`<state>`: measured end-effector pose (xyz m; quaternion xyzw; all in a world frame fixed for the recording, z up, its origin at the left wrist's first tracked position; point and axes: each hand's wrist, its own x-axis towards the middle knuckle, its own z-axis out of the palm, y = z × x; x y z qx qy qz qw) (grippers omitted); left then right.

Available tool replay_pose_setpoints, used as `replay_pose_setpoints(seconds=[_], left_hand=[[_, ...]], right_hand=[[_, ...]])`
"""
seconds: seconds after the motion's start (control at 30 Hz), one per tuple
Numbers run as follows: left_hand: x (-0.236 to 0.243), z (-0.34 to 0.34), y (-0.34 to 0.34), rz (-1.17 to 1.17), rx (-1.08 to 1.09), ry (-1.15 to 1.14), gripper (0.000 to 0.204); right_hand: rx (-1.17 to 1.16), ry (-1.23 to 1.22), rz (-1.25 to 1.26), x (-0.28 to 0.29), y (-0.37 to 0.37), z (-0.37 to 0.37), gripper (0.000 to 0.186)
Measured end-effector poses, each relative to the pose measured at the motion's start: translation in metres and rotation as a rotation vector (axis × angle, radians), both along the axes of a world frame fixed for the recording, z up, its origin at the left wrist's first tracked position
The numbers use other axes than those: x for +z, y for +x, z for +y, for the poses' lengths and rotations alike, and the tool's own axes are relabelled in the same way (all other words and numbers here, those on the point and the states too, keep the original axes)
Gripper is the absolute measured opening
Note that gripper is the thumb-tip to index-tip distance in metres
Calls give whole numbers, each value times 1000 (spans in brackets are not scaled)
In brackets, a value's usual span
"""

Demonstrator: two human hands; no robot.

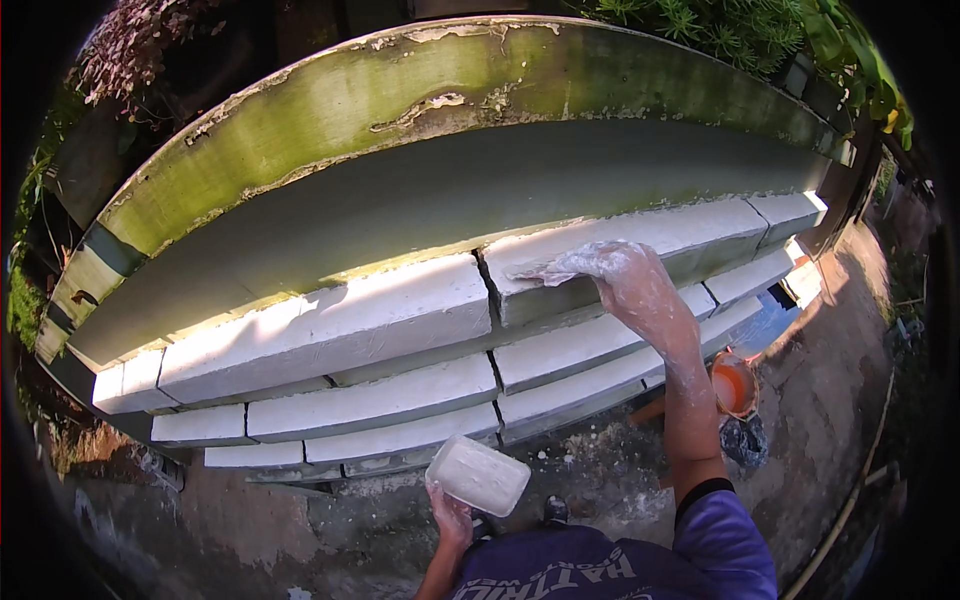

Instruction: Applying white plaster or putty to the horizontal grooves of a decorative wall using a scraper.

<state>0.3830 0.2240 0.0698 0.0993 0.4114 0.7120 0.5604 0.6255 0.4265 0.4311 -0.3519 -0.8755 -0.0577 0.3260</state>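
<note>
My left hand point(452, 516) grips the near left corner of a white rectangular tub point(481, 474), held low in front of my body. A pale white mass fills the tub. My right hand point(612, 265), coated in wet white paste, reaches to the upper row of long white blocks. Its fingers stretch left along the edge of the upper right block point(640, 230), close beside a dark vertical gap point(487, 285). On the other side of that gap lies the upper left block point(330, 320). Whether anything small lies under the right fingers is hidden.
Lower white block rows point(380, 395) step down toward me, split by more dark gaps. Behind rises a curved wall point(330, 140) with green stains and flaking paint. An orange bucket point(735, 386) and a dark plastic bag point(744, 441) sit on the stained ground at right.
</note>
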Motion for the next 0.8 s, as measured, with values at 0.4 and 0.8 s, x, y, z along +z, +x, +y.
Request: replay_pose_setpoints(seconds=[0.4, 0.8], left_hand=[[4, -11, 5, 24, 20, -30, 47], [-7, -24, 7, 6, -22, 8, 49]], right_hand=[[-58, 28, 10, 6, 7, -8, 37], [-70, -26, 96, 8, 43, 14, 32]])
